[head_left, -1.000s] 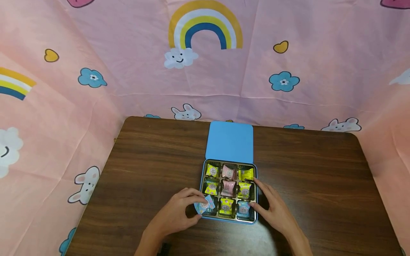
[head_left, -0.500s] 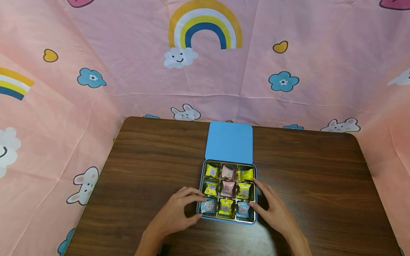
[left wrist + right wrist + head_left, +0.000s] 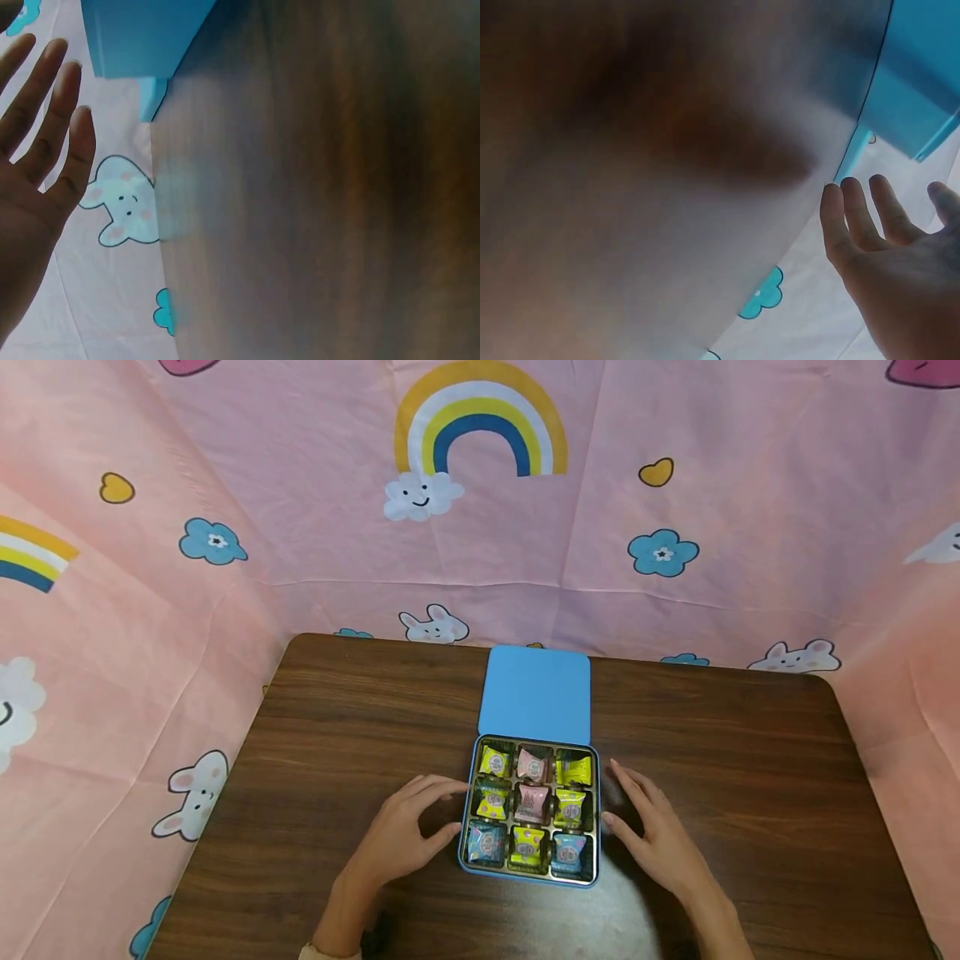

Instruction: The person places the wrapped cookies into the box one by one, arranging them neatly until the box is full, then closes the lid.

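A blue tin (image 3: 528, 878) stands on the table in the head view, its hinged lid (image 3: 535, 693) folded back flat behind it. Each compartment of its divided insert holds a wrapped candy: yellow, pink and blue ones, including a blue candy (image 3: 486, 843) at the front left. My left hand (image 3: 405, 831) is beside the tin's left wall, fingers relaxed and fingertips right at the rim. On the other side my right hand (image 3: 660, 839) is at the right wall with fingers loosely extended. Neither hand holds anything. Both wrist views show spread fingers near the blue side of the tin (image 3: 142, 37).
The dark wood-grain table (image 3: 750, 777) reaches out on both sides of the tin. A pink cloth backdrop (image 3: 315, 485) printed with rainbows, clouds and rabbits surrounds the table's back and sides.
The blue candy pinched by my left hand went into the front-left compartment and was let go. Both hands then drew off the tray to the tin's outer sides.
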### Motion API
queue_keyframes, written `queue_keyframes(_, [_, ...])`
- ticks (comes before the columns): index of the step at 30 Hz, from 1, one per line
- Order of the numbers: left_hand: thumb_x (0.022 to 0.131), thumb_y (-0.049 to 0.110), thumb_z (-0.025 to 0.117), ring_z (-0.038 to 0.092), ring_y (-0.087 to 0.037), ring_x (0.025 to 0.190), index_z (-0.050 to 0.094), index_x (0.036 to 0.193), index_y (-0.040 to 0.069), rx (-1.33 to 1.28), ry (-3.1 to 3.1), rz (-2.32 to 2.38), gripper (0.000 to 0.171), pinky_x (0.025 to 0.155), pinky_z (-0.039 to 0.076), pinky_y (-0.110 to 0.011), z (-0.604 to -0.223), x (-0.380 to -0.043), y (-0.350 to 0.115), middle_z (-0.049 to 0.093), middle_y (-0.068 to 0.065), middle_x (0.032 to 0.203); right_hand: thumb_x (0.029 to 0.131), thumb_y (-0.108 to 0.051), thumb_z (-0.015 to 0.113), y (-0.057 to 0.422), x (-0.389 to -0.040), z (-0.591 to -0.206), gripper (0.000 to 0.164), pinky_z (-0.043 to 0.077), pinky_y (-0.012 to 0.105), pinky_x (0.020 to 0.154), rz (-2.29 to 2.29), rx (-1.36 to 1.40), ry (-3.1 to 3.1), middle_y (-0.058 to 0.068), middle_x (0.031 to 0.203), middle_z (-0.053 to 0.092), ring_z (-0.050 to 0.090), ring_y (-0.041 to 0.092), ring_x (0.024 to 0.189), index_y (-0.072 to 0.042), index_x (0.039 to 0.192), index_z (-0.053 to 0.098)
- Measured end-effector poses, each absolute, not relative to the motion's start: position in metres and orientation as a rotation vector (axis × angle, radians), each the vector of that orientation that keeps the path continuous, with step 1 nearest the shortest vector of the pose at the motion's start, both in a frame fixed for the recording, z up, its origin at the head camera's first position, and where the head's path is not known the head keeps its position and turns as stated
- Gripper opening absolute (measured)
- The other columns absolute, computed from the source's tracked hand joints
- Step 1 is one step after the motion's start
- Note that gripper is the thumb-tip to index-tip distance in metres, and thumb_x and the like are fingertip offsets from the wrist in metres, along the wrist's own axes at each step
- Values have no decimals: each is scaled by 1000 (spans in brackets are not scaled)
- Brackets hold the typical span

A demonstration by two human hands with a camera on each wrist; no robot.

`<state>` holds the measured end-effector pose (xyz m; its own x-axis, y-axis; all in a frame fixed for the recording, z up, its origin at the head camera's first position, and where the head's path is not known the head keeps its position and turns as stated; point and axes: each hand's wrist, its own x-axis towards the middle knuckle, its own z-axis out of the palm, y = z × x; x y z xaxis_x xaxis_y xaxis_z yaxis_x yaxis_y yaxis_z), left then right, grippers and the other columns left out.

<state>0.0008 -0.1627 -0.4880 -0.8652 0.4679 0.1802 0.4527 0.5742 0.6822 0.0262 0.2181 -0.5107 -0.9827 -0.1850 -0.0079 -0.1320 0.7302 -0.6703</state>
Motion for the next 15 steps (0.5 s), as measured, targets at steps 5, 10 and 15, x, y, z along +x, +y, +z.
queue_keyframes(5, [83,14,82,61,-15,103,63,133,23,844,2794,1214,54,85,53,-38,-490,-17,-168,59,13,128,96,-39,66,227,19,-508,74,34,73,97,-1038,-260,2863,17,151,36,37,46,135,-25,159,28])
queue_keyframes(10, [82,9,82,63,-18,103,61,135,24,894,2813,1224,58,85,54,-40,-492,-28,-173,60,10,128,96,-40,66,231,15,-509,76,35,73,97,-1028,-258,2858,18,152,35,37,47,134,-24,159,28])
queue_keyframes(15, [82,12,83,60,-21,113,60,137,19,878,2846,1178,61,90,52,-46,-493,-37,-175,60,5,132,95,-40,67,235,10,-508,78,35,73,97,-1001,-256,2863,20,152,35,38,48,134,-23,159,26])
